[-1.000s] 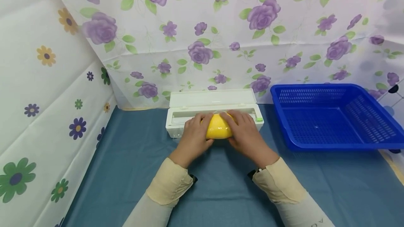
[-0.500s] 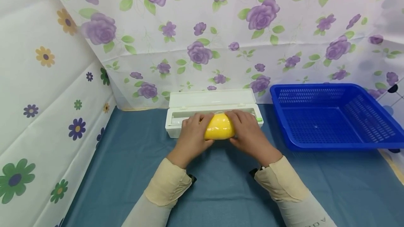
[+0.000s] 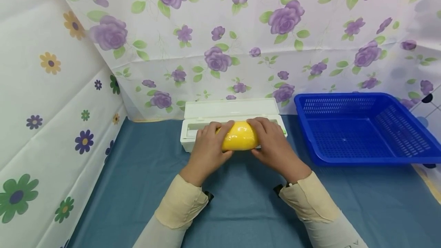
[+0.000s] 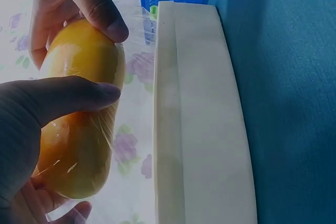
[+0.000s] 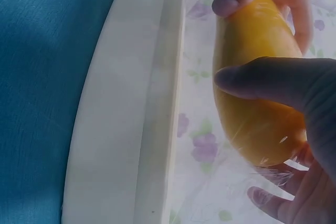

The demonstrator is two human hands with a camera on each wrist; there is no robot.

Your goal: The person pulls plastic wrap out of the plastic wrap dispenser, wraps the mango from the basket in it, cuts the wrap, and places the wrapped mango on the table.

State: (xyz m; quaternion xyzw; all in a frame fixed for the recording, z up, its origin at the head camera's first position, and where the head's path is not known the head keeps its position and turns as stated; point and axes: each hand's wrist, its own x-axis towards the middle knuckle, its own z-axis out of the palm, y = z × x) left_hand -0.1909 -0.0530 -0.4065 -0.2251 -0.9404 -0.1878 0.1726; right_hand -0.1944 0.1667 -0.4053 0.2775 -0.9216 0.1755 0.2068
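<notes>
Both hands hold a smooth, elongated, mango-like yellow fruit [image 3: 240, 136] in front of the white cling film dispenser [image 3: 188, 144]. My left hand [image 3: 208, 151] grips its left end and my right hand [image 3: 276, 146] its right end, thumbs on the near side. In the left wrist view, clear cling film shines tightly over the fruit [image 4: 79, 145]. Loose film [image 5: 275, 176] bunches by the right fingers in the right wrist view. The dispenser's lid [image 3: 231, 108] stands raised at the back, and the hands cover part of its front.
A blue plastic basket [image 3: 361, 160] stands to the right of the dispenser. Blue-green cloth [image 3: 241, 209] covers the table. Flowered sheets [image 3: 193, 68] hang behind and along the left side.
The fruit has turned a little in the hands, so more of its yellow surface shows in the head view. The right hand has shifted slightly right; both keep their hold.
</notes>
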